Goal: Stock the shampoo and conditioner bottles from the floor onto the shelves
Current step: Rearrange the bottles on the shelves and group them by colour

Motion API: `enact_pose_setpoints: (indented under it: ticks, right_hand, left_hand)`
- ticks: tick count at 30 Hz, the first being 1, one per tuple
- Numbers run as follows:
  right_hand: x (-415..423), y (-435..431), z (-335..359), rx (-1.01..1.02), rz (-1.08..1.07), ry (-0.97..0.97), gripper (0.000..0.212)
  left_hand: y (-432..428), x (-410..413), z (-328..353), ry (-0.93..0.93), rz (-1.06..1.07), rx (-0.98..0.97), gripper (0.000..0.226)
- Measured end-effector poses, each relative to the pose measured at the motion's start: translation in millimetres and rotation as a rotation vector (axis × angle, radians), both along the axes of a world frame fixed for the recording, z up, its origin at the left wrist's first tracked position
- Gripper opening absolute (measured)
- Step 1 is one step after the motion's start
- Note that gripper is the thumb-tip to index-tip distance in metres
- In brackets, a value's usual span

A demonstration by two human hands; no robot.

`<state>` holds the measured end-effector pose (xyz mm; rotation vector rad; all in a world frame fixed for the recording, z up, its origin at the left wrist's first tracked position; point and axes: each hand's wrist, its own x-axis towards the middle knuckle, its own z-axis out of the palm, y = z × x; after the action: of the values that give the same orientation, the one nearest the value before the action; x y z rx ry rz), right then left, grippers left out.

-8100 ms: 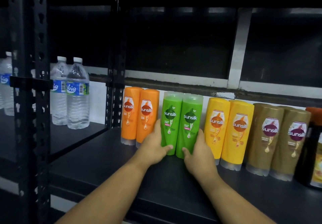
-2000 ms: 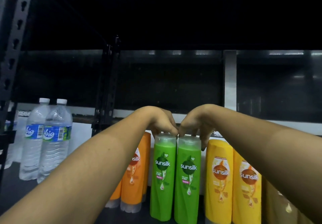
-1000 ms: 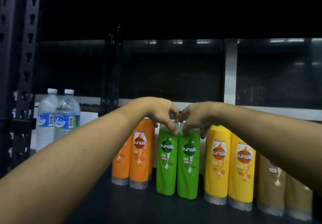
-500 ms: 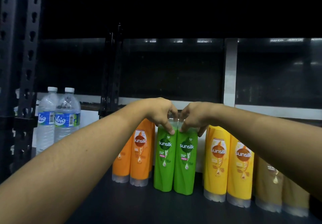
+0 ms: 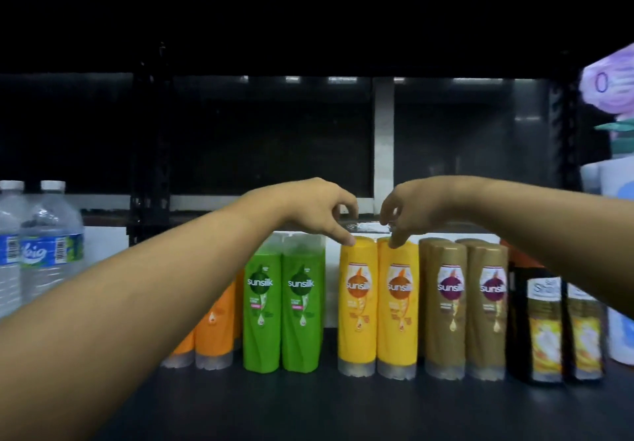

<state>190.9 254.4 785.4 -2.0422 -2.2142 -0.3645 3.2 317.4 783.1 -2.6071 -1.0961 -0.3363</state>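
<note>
Two upright yellow plastic shampoo bottles (image 5: 358,317) stand just beneath both hands, left hand (image 5: 317,210) thumb touching one top, right hand (image 5: 413,212) the other, fingers curled, pinch unclear.

The shelf (image 5: 308,413) front lies open; bottles (image 5: 356,306) block behind.
</note>
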Motion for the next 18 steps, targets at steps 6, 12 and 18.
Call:
enact_pose_setpoints:
  ticks: [6, 12, 18]
  right_hand:
    - [14, 15, -20, -0.051, 0.008, 0.130, 0.061]
    - [15, 24, -31, -0.073, -0.015, 0.265, 0.053]
    - [18, 26, -34, -0.043, 0.011, 0.332, 0.050]
  left_hand:
    - [17, 54, -22, 0.084, 0.019, -0.078, 0.064]
    - [23, 53, -30, -0.002, -0.013, -0.062, 0.046]
    - [21, 49, -29, 0.015, -0.034, -0.049, 0.039]
